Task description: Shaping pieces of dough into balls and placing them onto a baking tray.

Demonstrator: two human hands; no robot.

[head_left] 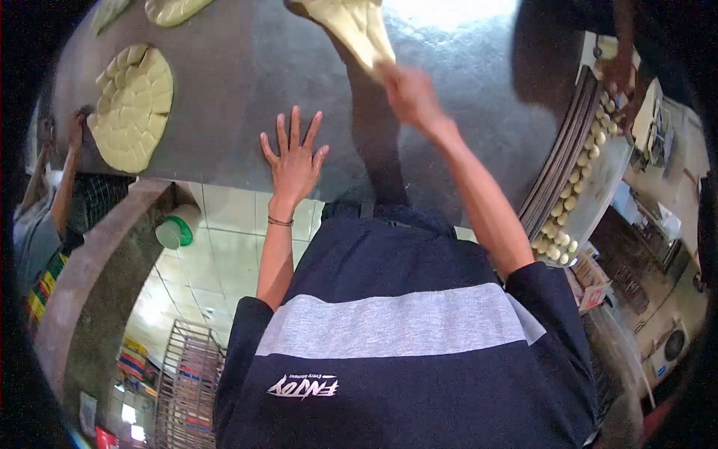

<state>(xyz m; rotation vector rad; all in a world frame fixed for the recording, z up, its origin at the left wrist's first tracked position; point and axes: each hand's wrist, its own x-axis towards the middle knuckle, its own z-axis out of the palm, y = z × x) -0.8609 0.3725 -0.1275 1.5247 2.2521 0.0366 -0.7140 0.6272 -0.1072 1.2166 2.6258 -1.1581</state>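
My left hand (295, 166) lies flat on the dark worktop (224, 82) near its front edge, fingers spread and holding nothing. Farther out and to the right, my right hand (410, 96), slightly blurred, is closed around the narrow end of a pale yellow piece of dough (350, 26). The dough stretches away from my fist toward the top edge, widening there, and its far end is cut off by the picture. A dark shadow falls across the worktop below it.
At the left, a co-worker's hand (77, 129) touches a scored dough slab (134, 108). More dough (176, 9) lies at the far left. Dough balls (572, 191) line a surface beside stacked dark trays (557, 161) at right, near another person's hand (619, 75). A metal rack (187, 374) stands lower left.
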